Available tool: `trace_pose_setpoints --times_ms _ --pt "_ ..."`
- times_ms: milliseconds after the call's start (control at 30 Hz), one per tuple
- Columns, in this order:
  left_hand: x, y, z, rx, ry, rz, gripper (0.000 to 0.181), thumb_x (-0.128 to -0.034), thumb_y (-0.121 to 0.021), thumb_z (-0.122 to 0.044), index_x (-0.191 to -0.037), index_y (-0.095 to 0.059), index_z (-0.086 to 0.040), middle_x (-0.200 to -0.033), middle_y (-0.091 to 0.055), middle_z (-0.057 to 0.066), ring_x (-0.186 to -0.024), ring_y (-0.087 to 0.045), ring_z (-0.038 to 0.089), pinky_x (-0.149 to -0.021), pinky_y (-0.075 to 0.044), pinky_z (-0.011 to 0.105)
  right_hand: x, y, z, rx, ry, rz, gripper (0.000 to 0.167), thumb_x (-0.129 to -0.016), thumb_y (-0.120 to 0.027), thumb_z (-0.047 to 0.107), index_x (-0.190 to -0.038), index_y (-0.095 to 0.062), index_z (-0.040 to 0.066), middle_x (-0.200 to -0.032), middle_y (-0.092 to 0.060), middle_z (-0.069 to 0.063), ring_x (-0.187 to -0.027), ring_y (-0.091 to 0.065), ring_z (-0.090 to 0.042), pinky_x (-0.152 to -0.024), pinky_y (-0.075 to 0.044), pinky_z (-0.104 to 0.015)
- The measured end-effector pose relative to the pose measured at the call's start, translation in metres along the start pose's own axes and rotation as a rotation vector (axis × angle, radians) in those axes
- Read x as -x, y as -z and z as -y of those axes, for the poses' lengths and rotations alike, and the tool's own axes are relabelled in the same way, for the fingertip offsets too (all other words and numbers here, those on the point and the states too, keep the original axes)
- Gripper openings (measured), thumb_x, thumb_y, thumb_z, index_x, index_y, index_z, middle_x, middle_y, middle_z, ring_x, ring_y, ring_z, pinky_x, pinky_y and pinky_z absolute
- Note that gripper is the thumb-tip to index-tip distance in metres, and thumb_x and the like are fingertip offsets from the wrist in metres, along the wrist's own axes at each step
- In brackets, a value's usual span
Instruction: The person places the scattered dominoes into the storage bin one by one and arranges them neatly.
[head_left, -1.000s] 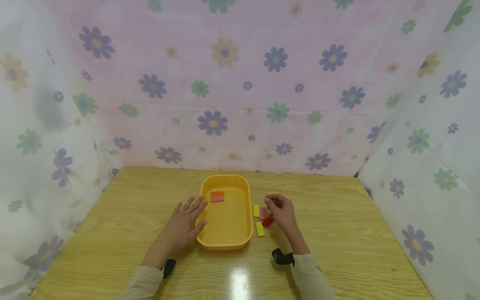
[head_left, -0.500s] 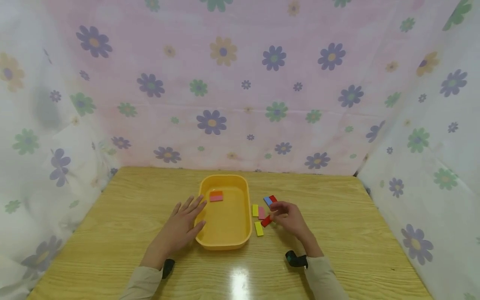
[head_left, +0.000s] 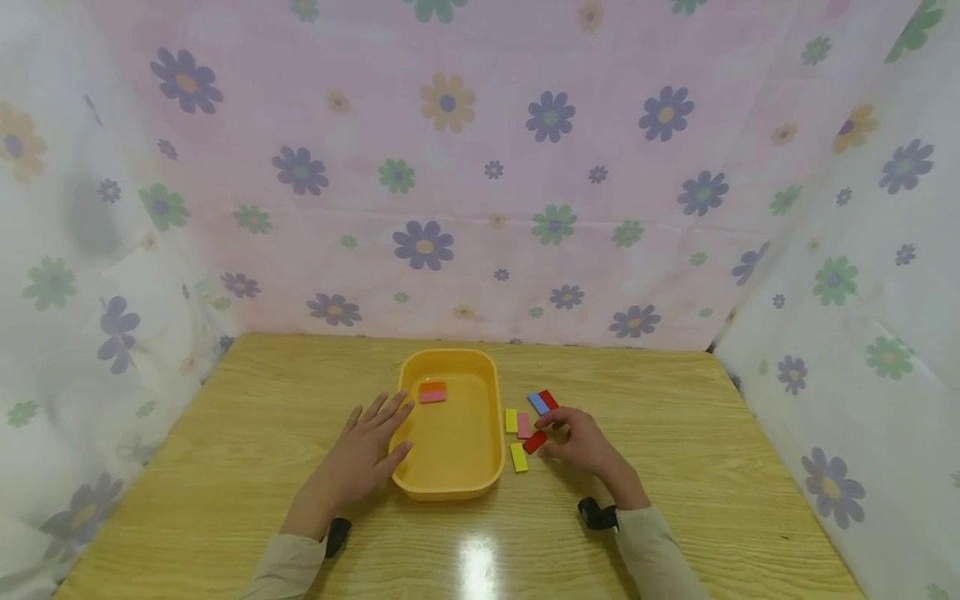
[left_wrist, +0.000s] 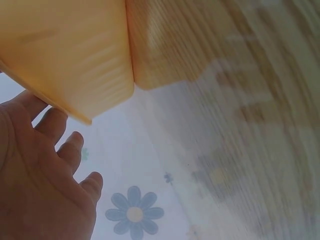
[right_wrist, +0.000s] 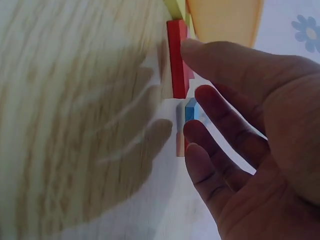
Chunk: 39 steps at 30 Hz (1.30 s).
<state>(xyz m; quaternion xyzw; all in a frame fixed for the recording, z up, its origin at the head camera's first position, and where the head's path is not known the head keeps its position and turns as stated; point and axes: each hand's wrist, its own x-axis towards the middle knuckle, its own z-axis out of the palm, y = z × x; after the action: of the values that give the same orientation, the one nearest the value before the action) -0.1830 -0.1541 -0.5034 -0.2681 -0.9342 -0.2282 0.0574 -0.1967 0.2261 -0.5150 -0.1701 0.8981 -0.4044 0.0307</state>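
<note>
The near red block (head_left: 534,442) lies right of the yellow tray (head_left: 452,450). It looks light, hard and smooth, so pinching its long sides should work. The right hand (head_left: 581,442) is loose by its right end, not pinching. The left hand (head_left: 362,454) touches the tray's left rim with straight fingers.

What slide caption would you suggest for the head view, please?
Left grip at a yellow plastic-looking rectangular tray; right grip at the nearer red rectangular block on a wood-grain table.
</note>
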Motion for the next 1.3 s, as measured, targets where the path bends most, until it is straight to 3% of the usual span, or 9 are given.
trace_pose_setpoints --times_ms 200,467,733,1300 --pt "0.0001 0.0000 0.0009 0.004 -0.004 0.003 0.062 -0.1032 -0.060 -0.031 -0.157 -0.040 -0.007 -0.166 -0.029 0.011 -0.152 -0.025 0.043 -0.118 -0.015 0.072 -0.0043 0.0002 0.0010 0.061 0.044 0.037 0.026 -0.081 -0.083 0.002 -0.106 -0.074 0.003 -0.107 -0.073 -0.009 -0.099 -0.062 -0.027 -0.091 -0.054 -0.045" --pt "0.0002 0.0010 -0.0014 0.017 -0.001 0.002 0.062 -0.1030 -0.060 -0.030 -0.157 -0.038 -0.008 -0.166 -0.030 0.011 -0.153 -0.025 0.042 -0.118 -0.014 0.072 -0.0088 0.0002 0.0018 0.096 0.047 0.092 0.021 -0.081 -0.082 -0.001 -0.100 -0.075 0.004 -0.101 -0.073 -0.005 -0.088 -0.061 -0.021 -0.081 -0.055 -0.034" --pt "0.0008 -0.0009 -0.0004 0.007 0.000 -0.005 0.061 -0.1029 -0.060 -0.030 -0.156 -0.041 -0.007 -0.166 -0.031 0.011 -0.152 -0.025 0.043 -0.118 -0.014 0.072 -0.0093 0.0016 0.0038 0.126 0.014 0.142 0.016 -0.083 -0.083 0.006 -0.096 -0.075 0.006 -0.094 -0.072 -0.001 -0.084 -0.059 -0.015 -0.080 -0.055 -0.032" --pt "0.0025 -0.0027 0.0007 0.024 0.002 -0.010 0.061 -0.1034 -0.059 -0.030 -0.157 -0.040 -0.008 -0.166 -0.030 0.011 -0.153 -0.024 0.042 -0.118 -0.013 0.072 -0.0067 0.0011 0.0078 0.136 0.028 0.172 0.012 -0.086 -0.080 0.004 -0.096 -0.074 0.005 -0.093 -0.072 -0.002 -0.085 -0.062 -0.016 -0.082 -0.056 -0.033"
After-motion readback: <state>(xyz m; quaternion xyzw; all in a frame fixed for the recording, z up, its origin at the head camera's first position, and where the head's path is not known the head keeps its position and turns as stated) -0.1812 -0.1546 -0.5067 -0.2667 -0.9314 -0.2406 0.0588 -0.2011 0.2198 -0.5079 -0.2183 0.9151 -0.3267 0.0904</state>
